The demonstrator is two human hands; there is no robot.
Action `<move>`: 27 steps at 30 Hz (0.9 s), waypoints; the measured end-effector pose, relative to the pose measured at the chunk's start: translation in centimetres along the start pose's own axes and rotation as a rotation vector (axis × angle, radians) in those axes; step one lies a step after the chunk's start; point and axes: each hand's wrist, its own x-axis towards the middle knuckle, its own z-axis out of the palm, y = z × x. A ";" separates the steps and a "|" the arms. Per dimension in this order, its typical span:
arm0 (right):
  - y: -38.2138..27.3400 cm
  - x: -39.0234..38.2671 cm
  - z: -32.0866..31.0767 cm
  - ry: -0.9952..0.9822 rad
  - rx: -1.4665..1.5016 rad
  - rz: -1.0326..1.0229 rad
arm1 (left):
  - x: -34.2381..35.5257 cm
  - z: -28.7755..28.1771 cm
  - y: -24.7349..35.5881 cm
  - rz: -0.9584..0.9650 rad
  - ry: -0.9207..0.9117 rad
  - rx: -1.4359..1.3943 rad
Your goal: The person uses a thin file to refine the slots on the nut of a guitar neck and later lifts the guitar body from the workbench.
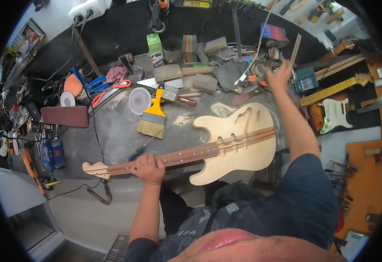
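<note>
An unfinished electric guitar (pixel 252 155) lies across the near edge of the bench, its pale bare-wood body to the right and its headstock to the left. My left hand (pixel 149 169) is closed around the dark, dotted neck near the headstock end. My right hand (pixel 280 77) is stretched out beyond the body to the back right of the bench. Its fingers are apart among small tools, near a thin wooden strip (pixel 295 49) and a teal box (pixel 305 79). No held thing shows in it. A wooden-handled scraper-like tool (pixel 247 95) lies below it.
A wide yellow-handled brush (pixel 153 117), a round translucent lid (pixel 139 101) and a maroon sanding block (pixel 64 116) lie on the dusty bench (pixel 116 135). Grey blocks (pixel 205 83) and red-handled scissors (pixel 112 91) sit behind. A cable (pixel 92 122) hangs across the left side. Another guitar (pixel 335 112) is at right.
</note>
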 end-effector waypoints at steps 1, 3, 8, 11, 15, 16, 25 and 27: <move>-1.4 -2.8 -1.6 -0.052 0.038 -0.035 | 0.1 0.0 -0.1 0.003 -0.011 -0.007; -4.5 -8.0 -5.2 -0.306 0.132 -0.029 | 0.3 -0.2 -0.1 0.010 -0.031 -0.008; -10.2 -17.8 -12.5 -0.499 0.211 -0.203 | 0.5 -0.7 0.0 0.023 -0.079 0.031; -12.9 -19.9 -16.2 -0.636 0.352 -0.202 | 0.7 -1.6 0.1 -0.021 -0.164 -0.042; -16.3 -20.9 -17.6 -0.947 0.591 0.135 | 1.7 -3.4 -0.4 -0.063 -0.367 -0.103; -17.3 -20.4 -18.1 -1.060 0.519 0.074 | 1.6 -4.3 -0.6 -0.074 -0.364 -0.136; -25.8 -21.2 -16.4 -1.218 0.888 -0.320 | -1.9 -21.2 3.9 -0.687 -0.294 -0.439; -30.7 -20.0 -18.6 -1.457 0.669 -0.411 | -6.4 -23.5 3.7 -0.858 -0.223 -0.401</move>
